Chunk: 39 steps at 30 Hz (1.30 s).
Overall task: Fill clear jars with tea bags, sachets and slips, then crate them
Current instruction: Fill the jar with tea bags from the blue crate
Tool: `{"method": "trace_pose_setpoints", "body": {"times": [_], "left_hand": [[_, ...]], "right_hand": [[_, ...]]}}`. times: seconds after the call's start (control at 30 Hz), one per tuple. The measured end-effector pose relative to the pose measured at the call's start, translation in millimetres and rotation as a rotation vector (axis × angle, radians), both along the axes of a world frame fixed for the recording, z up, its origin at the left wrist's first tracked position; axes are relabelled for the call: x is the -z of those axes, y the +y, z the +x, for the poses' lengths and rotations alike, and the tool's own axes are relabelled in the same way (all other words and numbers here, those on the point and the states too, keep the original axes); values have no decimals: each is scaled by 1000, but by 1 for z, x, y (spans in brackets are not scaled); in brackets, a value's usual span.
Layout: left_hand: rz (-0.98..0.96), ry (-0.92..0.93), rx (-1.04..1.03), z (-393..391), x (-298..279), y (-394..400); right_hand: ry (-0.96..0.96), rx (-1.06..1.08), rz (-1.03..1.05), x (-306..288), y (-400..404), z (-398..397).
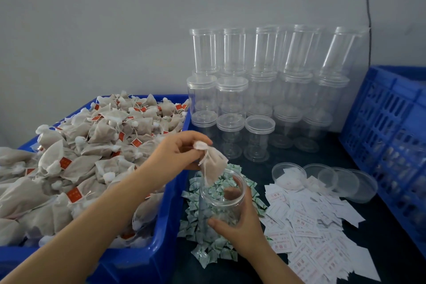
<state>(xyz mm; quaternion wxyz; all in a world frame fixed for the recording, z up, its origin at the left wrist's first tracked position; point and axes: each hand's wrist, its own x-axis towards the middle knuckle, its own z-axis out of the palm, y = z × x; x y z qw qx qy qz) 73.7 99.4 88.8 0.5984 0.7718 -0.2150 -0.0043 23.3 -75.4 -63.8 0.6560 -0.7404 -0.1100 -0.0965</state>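
Beige tea bag (213,165), long axis vertical

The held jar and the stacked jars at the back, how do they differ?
The held jar has no lid and its mouth is open; the stacked jars have lids on. The held jar is gripped by the right hand, with the left hand lowering a tea bag into it; the stacked jars stand untouched in tiers by the wall. The upper ones lean. All are clear plastic.
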Motion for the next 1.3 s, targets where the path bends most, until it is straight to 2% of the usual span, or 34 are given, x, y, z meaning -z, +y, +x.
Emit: {"method": "trace_pose_setpoints", "body": {"times": [0.07,0.17,0.23,0.43,0.6,0.77,1.0,1.3], "left_hand": [[182,-30,57,-3,0,-6],[436,-186,80,-8,1,-17],[526,-272,94,-11,1,-22],[783,-366,198,-15,-1,-29],[1123,-444,250,-16,-7,-39],[1518,-626,237,-11,-16,-53],[1799,-716,299,-5,-15,-64],[1937,-590,259,-6,-8,-71]], "right_hand": [[-10,6,7,-1,0,0],[-5,-5,29,-2,1,1],[3,-13,43,-3,2,1],[41,-42,94,-3,4,2],[44,-8,44,2,3,3],[28,-21,37,4,1,4],[33,-8,6,3,2,2],[61,4,-60,4,1,2]]}}
